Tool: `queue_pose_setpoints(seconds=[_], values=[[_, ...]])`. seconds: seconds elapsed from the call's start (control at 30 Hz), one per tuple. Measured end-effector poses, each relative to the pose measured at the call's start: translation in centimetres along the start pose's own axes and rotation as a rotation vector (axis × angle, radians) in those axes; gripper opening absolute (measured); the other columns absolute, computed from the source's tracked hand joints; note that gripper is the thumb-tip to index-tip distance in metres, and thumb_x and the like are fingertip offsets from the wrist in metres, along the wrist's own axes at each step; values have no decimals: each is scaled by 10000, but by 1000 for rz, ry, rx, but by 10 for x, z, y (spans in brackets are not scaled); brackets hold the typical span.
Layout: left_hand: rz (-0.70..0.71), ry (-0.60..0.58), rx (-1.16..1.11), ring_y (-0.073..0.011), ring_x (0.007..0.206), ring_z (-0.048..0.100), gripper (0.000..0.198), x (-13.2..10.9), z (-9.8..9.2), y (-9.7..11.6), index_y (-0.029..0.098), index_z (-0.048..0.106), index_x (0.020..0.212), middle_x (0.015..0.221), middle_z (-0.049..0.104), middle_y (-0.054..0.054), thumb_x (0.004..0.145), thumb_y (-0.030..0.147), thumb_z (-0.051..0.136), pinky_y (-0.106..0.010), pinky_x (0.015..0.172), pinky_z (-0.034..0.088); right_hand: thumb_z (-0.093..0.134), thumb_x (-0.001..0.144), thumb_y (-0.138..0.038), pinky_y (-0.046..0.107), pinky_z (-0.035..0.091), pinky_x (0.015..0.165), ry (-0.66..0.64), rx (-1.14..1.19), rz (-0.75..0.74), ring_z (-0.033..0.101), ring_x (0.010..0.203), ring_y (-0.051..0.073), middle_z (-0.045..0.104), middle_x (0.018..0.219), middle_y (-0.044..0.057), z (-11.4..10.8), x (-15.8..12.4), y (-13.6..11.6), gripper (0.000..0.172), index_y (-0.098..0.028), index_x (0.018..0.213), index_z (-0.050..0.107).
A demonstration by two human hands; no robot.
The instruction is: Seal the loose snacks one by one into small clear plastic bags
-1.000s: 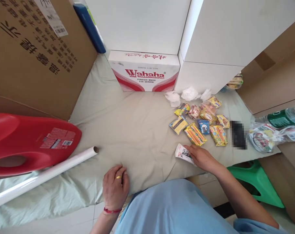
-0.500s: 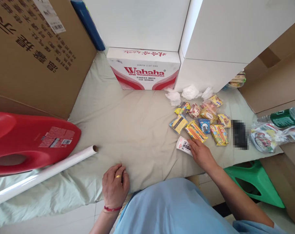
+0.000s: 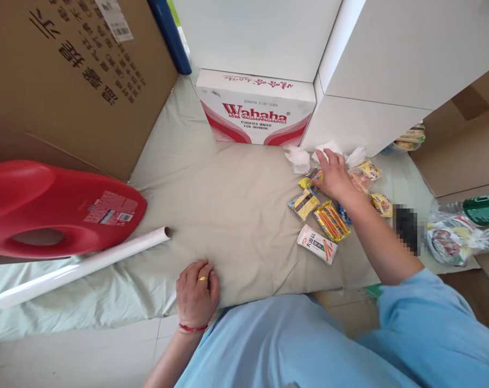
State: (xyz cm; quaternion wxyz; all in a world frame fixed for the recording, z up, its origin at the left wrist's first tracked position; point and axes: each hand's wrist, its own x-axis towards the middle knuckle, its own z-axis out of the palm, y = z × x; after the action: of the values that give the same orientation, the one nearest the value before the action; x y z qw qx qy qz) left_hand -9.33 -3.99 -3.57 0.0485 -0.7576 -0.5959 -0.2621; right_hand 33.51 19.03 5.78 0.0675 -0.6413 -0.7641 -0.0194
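Note:
My right hand (image 3: 333,175) reaches over the snack packets at the right, fingers apart, near a yellow packet (image 3: 308,180) and a crumpled white plastic bag (image 3: 327,150). Nothing shows in its grasp. Below it lie a blue-and-yellow packet (image 3: 304,204), a pack of orange sticks (image 3: 331,220) and a white snack pack (image 3: 317,244). The forearm covers some of the other packets. My left hand (image 3: 198,291) rests at the cloth's front edge with its fingers curled under; whether anything is beneath them is hidden.
A Wahaha box (image 3: 257,110) stands at the back against white cabinets (image 3: 376,59). At the left are a red jug (image 3: 74,213), a white roll (image 3: 86,267) and a large carton (image 3: 86,81). A green-labelled bottle (image 3: 482,209) lies far right.
My right hand has let go of the white snack pack and moved up and away to the yellow packet and white bag. The view has shifted slightly. My left hand keeps its place on the cloth.

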Motion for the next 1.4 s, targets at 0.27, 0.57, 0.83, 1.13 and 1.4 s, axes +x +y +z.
queue_pose_setpoints(seconds=[0.27, 0.57, 0.83, 1.13, 1.4], values=[[-50, -22, -18, -279, 1055, 657, 157, -5, 2, -2, 200, 674, 1015, 1080, 721, -118, 885, 162, 595, -443, 957, 495, 826, 801, -279, 477, 430, 1064, -438, -84, -138, 470, 1300, 388, 429, 1554, 183, 42, 103, -6, 856, -204, 1566, 449], [-22, -13, -4, -284, 1049, 658, 170, -3, 1, -1, 203, 659, 1022, 1075, 721, -112, 872, 132, 620, -440, 942, 502, 385, 993, -164, 488, 449, 978, -177, -91, -40, 461, 1225, 375, 604, 1264, 225, 43, 77, 35, 408, -114, 1196, 735], [23, 2, 29, -291, 1037, 645, 190, 0, -1, 0, 193, 634, 1031, 1064, 715, -127, 861, 108, 639, -440, 942, 507, 561, 913, -265, 445, 474, 1042, -66, 231, -27, 609, 1202, 293, 647, 1375, 148, 24, 50, 74, 467, -171, 1356, 674], [34, 20, 37, -296, 1014, 668, 183, 1, -2, 1, 168, 644, 1015, 1045, 727, -132, 850, 91, 658, -438, 921, 521, 483, 1008, -461, 498, 408, 1082, 206, 166, 902, 566, 1305, 367, 598, 1362, 324, 3, 23, 154, 655, -17, 1489, 480], [36, 24, 52, -291, 1006, 675, 166, 1, -2, 1, 178, 646, 1011, 1037, 727, -118, 863, 104, 655, -435, 919, 523, 441, 1007, -467, 488, 432, 1088, -119, 200, 469, 575, 1298, 356, 614, 1405, 255, 65, 66, 86, 580, -92, 1434, 553]])
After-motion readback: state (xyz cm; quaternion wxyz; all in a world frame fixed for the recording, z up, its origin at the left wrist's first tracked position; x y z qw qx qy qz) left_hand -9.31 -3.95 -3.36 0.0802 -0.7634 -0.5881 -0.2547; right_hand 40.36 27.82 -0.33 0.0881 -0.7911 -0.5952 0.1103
